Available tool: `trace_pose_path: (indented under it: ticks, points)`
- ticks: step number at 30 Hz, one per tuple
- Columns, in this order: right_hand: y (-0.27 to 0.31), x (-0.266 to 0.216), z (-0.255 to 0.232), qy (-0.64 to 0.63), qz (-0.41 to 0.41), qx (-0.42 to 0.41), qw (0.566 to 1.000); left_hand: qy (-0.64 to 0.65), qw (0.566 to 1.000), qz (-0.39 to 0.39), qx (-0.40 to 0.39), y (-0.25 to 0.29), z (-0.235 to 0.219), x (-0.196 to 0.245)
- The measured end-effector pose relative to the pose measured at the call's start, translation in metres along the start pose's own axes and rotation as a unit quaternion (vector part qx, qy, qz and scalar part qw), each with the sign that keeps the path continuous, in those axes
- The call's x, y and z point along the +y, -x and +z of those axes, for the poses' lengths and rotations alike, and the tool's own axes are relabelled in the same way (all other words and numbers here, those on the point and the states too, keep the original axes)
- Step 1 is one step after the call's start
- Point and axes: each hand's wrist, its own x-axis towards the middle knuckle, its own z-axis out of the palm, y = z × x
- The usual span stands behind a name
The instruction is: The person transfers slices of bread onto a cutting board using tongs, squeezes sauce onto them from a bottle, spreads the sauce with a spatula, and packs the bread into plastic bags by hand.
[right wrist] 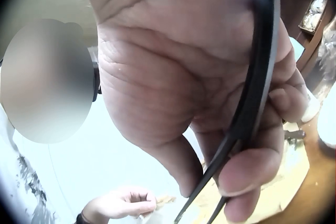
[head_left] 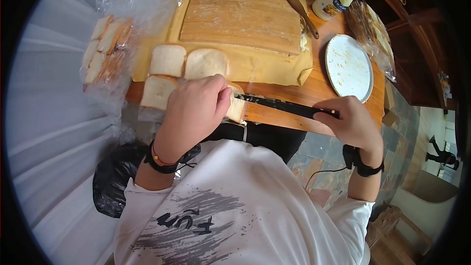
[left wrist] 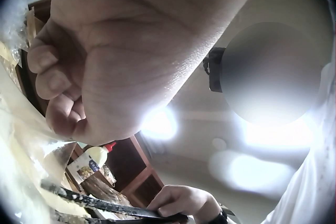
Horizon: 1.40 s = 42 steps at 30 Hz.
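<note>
Bread slices lie by my left hand, the nearer, in the head view; the black tongs reach across from my right hand. Left wrist: left fingers curled, grip unclear. Right wrist: right hand grips the tongs.

In the head view, 1 red-capped bottle stands on the tabletop at 1 o'clock, and 1 pale round plate (flecked with yellowish bits) lies at 2 o'clock. At 8 o'clock is 1 black plastic bag; at 4 o'clock, 1 wooden chair.
</note>
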Motion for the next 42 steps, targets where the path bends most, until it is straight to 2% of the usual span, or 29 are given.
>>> trace_pose_path:
  ticks: [5,10,14,18,20,22,26,28,31,35,38,40,42]
  points:
    - [-0.017,0.006,0.024,-0.018,-0.038,0.019,0.999,0.027,0.999,0.012,0.021,0.001,0.002,-0.003]
    - [-0.028,-0.001,0.028,-0.010,-0.084,0.014,0.996,-0.010,1.000,0.014,0.008,0.005,0.004,-0.002]
    - [-0.029,-0.010,0.022,-0.025,-0.063,-0.045,0.997,-0.026,0.999,0.004,-0.018,0.008,0.008,-0.003]
    - [-0.034,-0.011,0.034,-0.035,-0.020,-0.035,0.999,-0.010,0.999,0.036,0.005,0.007,0.011,-0.005]
    - [-0.032,-0.010,0.037,-0.046,-0.005,-0.035,0.998,-0.008,1.000,0.026,-0.006,0.005,0.010,-0.005]
    - [-0.029,-0.006,0.036,-0.030,-0.031,-0.006,0.999,-0.007,1.000,0.016,-0.019,0.005,0.009,-0.006]
    - [-0.018,0.000,0.021,0.001,-0.019,0.011,1.000,0.011,1.000,0.006,-0.028,0.005,0.009,-0.009]
    - [-0.013,0.006,0.019,-0.016,-0.028,0.047,0.998,0.019,0.999,-0.002,-0.043,0.005,0.012,-0.010]
    - [-0.011,0.007,0.012,-0.022,0.023,0.026,0.999,0.011,0.999,-0.010,-0.052,0.006,0.019,-0.015]
    - [-0.008,0.020,0.008,-0.011,0.013,0.040,0.999,0.018,0.998,-0.011,-0.060,0.007,0.023,-0.019]
    - [-0.005,0.027,-0.002,-0.014,0.032,0.076,0.996,0.017,0.998,-0.013,-0.065,0.007,0.027,-0.023]
    - [-0.004,0.036,-0.011,-0.058,0.065,0.098,0.991,0.022,0.998,-0.009,-0.060,0.007,0.029,-0.024]
    - [-0.013,0.048,-0.013,-0.086,0.063,0.128,0.986,0.015,0.997,-0.025,-0.077,0.004,0.030,-0.025]
